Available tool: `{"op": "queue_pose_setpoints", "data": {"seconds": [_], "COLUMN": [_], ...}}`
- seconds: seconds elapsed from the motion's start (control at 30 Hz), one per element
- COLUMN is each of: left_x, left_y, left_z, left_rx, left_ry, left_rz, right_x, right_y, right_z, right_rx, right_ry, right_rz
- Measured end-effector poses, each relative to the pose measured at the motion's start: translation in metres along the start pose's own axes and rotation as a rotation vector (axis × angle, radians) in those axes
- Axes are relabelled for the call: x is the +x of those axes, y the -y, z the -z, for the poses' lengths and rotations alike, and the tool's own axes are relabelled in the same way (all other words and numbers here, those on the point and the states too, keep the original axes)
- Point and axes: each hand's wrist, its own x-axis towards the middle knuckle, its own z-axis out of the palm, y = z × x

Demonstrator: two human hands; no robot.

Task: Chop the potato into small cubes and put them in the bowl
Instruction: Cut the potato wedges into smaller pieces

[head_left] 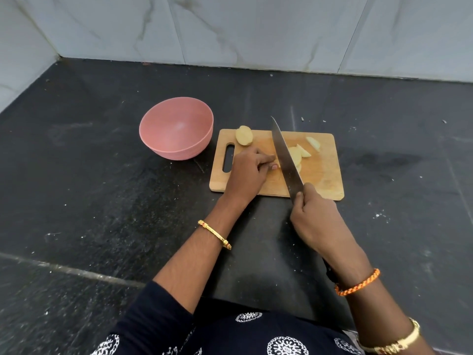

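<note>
We see a rectangular wooden cutting board [325, 175] with a slotted handle lying on a black stone countertop [102, 201], not far from the countertop's back edge where it meets the pale marble-patterned wall [256, 29]. Just beside the board's left edge, on the countertop, stands a round pink plastic bowl [176, 128], and we see nothing inside it.

On the board, a peeled pale-yellow potato half [244, 135] rests at the far left corner, partly over the edge. Near the middle lie several cut potato slices [298, 153], and one more potato wedge [313, 143] sits toward the far right corner.

Our left hand [247, 172] rests on the board near the handle slot, fingers curled with the tips against the left face of the blade; whatever piece it steadies is hidden from us. Our right hand [316, 219] is wrapped tight around the handle of a long steel chef's knife [285, 156], whose blade runs diagonally across the board with the tip pointing toward the wall.

A gold bangle [215, 234] circles the left wrist, and an orange braided thread [357, 283] the right.
</note>
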Motion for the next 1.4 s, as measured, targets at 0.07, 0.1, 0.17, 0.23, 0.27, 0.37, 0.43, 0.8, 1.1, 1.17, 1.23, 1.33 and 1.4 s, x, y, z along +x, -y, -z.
{"op": "queue_pose_setpoints", "data": {"seconds": [0.07,0.1,0.17,0.23,0.27,0.37,0.43,0.8,1.1,1.17,1.23,1.33,1.4], "left_x": [0.000,0.000,-0.001,-0.002,-0.003,-0.004,-0.004,-0.012,-0.003,-0.002,-0.002,-0.001,0.001], "left_y": [-0.001,-0.001,0.000,0.000,0.000,-0.001,0.000,0.001,0.002,0.002,0.003,0.002,0.003], "left_z": [0.000,0.000,-0.002,-0.005,-0.006,-0.008,-0.007,-0.006,0.002,0.002,0.002,0.004,0.006], "left_rx": [0.004,0.009,0.029,0.043,0.046,0.046,0.002,0.098,-0.019,-0.024,-0.021,-0.003,-0.008], "left_ry": [0.009,0.014,0.002,-0.033,-0.044,-0.054,-0.070,-0.059,-0.024,-0.023,-0.016,-0.007,0.003], "left_rz": [-0.013,-0.022,-0.038,-0.043,-0.043,-0.035,-0.014,-0.035,0.071,0.076,0.074,0.055,0.051], "right_x": [0.001,0.001,0.002,0.003,0.003,-0.001,-0.009,-0.035,-0.015,-0.013,-0.011,-0.009,-0.005], "right_y": [0.005,0.008,0.012,0.014,0.014,0.011,0.005,-0.016,-0.008,-0.008,-0.007,-0.003,0.000], "right_z": [-0.003,-0.005,-0.010,-0.013,-0.013,-0.009,-0.006,0.014,0.003,0.002,0.001,-0.001,-0.001], "right_rx": [-0.071,-0.103,-0.145,-0.158,-0.158,-0.159,-0.172,0.173,0.112,0.101,0.075,-0.008,-0.065], "right_ry": [0.004,0.004,0.008,0.036,0.050,0.083,0.099,-0.039,0.017,0.016,0.021,0.027,0.026], "right_rz": [-0.021,-0.034,-0.056,-0.072,-0.079,-0.097,-0.101,-0.050,0.000,0.003,0.000,0.000,0.008]}}
